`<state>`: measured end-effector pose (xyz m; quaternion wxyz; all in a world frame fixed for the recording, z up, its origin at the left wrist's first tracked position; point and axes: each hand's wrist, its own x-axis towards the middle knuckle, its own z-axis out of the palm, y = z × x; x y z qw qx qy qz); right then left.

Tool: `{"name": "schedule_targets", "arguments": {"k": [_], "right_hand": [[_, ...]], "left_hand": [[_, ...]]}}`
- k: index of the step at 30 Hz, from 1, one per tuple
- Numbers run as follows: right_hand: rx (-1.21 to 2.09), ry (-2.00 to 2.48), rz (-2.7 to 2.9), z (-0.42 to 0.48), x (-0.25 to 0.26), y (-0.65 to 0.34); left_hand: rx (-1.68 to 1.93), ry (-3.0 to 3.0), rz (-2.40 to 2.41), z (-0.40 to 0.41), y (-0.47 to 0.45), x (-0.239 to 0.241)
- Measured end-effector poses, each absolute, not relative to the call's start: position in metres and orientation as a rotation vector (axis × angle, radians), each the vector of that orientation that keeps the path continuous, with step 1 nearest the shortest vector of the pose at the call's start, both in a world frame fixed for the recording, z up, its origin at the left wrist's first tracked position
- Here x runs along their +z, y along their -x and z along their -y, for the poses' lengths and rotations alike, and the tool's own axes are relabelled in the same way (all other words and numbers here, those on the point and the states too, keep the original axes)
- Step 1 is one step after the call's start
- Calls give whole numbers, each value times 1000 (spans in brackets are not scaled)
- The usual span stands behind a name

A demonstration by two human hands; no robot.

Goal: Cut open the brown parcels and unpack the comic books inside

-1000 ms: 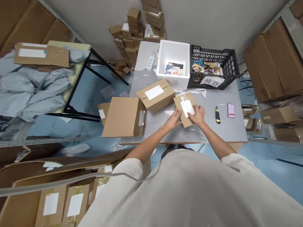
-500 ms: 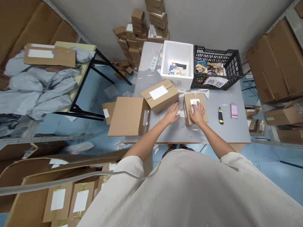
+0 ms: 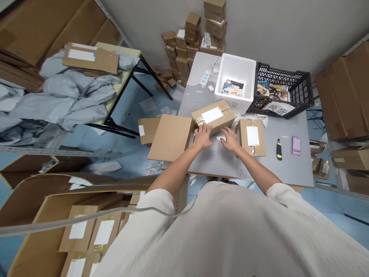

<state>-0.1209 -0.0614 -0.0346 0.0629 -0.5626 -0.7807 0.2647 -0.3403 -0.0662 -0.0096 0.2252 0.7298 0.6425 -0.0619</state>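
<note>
My left hand (image 3: 203, 136) has its fingers spread against the front left corner of a taped cardboard box (image 3: 224, 121) with a white label, set at an angle. My right hand (image 3: 230, 139) is open, its fingertips beside a white paper scrap (image 3: 220, 138) near that box's front side. To the right of this hand stands a smaller upright carton (image 3: 243, 139) with a label and tape on top. A larger plain carton (image 3: 173, 137) sits left of my left hand, at the table's left edge.
Behind the cartons are a white foam bin (image 3: 250, 77) and a black crate (image 3: 296, 90) holding booklets. A utility knife (image 3: 279, 150) and a pink packet (image 3: 296, 146) lie on the right. A power strip (image 3: 205, 79) lies at the back left. Grey mailing bags (image 3: 75, 88) cover the side table.
My right hand has left the labelled carton on the right and moved left. My left hand has shifted left onto the angled box's corner. The camera view has turned left.
</note>
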Motion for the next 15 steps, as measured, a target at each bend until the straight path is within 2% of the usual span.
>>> {"name": "schedule_targets", "arguments": {"k": [9,15], "right_hand": [[753,1907,2158,55,-44,110],[761,1845,2120,50,-51,102]], "left_hand": [[-81,-2185,-1453,95,300,1],[55,-2170,-1402,85,301,-6]]}}
